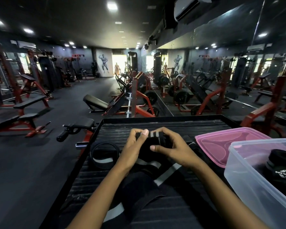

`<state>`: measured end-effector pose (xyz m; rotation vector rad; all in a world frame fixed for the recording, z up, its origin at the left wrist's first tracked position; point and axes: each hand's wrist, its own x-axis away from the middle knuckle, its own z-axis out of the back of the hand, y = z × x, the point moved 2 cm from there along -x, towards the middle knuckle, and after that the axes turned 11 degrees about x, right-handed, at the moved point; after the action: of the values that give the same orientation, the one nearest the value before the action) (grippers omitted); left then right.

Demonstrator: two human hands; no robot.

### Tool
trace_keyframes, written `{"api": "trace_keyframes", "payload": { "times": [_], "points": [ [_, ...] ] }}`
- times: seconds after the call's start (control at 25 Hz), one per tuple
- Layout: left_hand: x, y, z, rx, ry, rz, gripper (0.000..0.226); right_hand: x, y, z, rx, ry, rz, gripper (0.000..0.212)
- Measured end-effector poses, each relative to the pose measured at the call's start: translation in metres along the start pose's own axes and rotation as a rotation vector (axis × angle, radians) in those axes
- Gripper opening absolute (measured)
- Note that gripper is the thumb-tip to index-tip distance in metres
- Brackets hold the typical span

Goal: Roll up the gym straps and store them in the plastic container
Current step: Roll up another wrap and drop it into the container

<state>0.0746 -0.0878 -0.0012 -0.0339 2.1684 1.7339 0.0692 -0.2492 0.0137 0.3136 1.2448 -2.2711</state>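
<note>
Left hand [135, 146] and right hand [170, 146] together grip a partly rolled black gym strap [153, 140], its roll axis running left to right between them; the unrolled tail [165, 175] trails toward the person across the ribbed bench [172, 125]. The clear plastic container [248, 184] stands to the right, nearer the right hand, and already holds one rolled strap [282, 167]. A pink lid [224, 142] lies just behind it. A looped strap [104, 152] waits left of the hands.
</note>
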Motion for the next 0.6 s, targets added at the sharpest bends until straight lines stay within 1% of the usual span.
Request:
{"api": "trace_keyframes", "payload": {
  "times": [0.04,0.16,0.24,0.28,0.36,0.4,0.44,0.52,0.56,0.6],
  "points": [
    [0.0001,0.0010,0.0005,0.011,-0.039,-0.003,0.030,-0.0002,0.0005,0.0006,-0.032,0.017,-0.020,0.029],
    [0.0001,0.0047,0.0045,-0.098,-0.143,-0.110,0.039,-0.0008,0.0021,0.0008,-0.238,-0.005,-0.139,0.018],
    [-0.0006,0.0052,0.0074,-0.116,-0.120,-0.162,0.033,-0.0003,0.0033,0.0000,-0.299,-0.005,-0.189,0.022],
    [-0.0008,0.0050,0.0081,-0.104,-0.077,-0.177,0.029,-0.0002,0.0040,0.0013,-0.269,-0.011,-0.184,0.027],
    [-0.0004,0.0047,0.0072,-0.085,0.019,-0.196,0.022,0.0007,0.0049,0.0045,-0.157,-0.054,-0.105,0.056],
    [0.0000,0.0046,0.0058,-0.098,0.058,-0.206,0.020,0.0005,0.0041,0.0054,-0.094,-0.060,-0.047,0.063],
    [0.0001,0.0040,0.0052,-0.131,0.093,-0.213,0.018,0.0003,0.0032,0.0055,-0.042,-0.038,0.001,0.060],
    [0.0002,0.0042,0.0047,-0.169,0.112,-0.198,0.019,-0.0001,0.0004,0.0050,-0.029,0.043,0.047,0.045],
    [-0.0004,0.0035,0.0057,-0.163,0.077,-0.168,0.024,-0.0006,0.0001,0.0053,-0.074,0.081,0.043,0.039],
    [-0.0009,0.0023,0.0068,-0.152,0.011,-0.132,0.035,-0.0015,0.0001,0.0049,-0.140,0.122,0.005,0.033]
  ]
}}
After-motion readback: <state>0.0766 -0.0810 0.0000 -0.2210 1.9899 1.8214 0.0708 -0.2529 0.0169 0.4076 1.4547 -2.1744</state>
